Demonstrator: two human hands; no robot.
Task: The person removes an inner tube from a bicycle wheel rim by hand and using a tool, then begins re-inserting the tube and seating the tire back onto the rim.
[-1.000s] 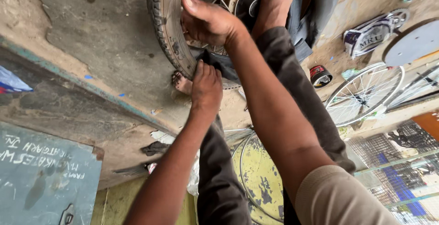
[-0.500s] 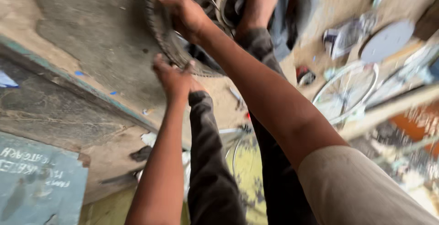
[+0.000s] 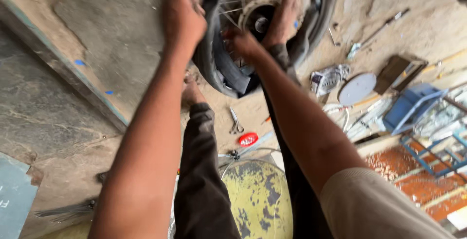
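A bicycle wheel with a black tyre (image 3: 219,71) stands on the sandy ground between my legs, its spokes and hub (image 3: 261,24) blurred. My left hand (image 3: 182,17) grips the tyre's outer left edge near the top. My right hand (image 3: 243,44) is closed on the tyre's inner side, among the spokes. One bare foot (image 3: 287,17) rests against the wheel by the hub. The other bare foot (image 3: 192,92) is on the ground just left of the tyre.
Scissors (image 3: 236,122) and a red lid (image 3: 248,139) lie below the wheel. A worn yellow drum (image 3: 258,200) is under my legs. A grey disc (image 3: 357,88), a blue crate (image 3: 413,107) and a long tool (image 3: 374,32) lie at right. A concrete step edge (image 3: 82,81) runs at left.
My left hand went from the tyre's lower edge up to its outer left side. My right hand shifted from the tyre's top to its inner side. The view swung right.
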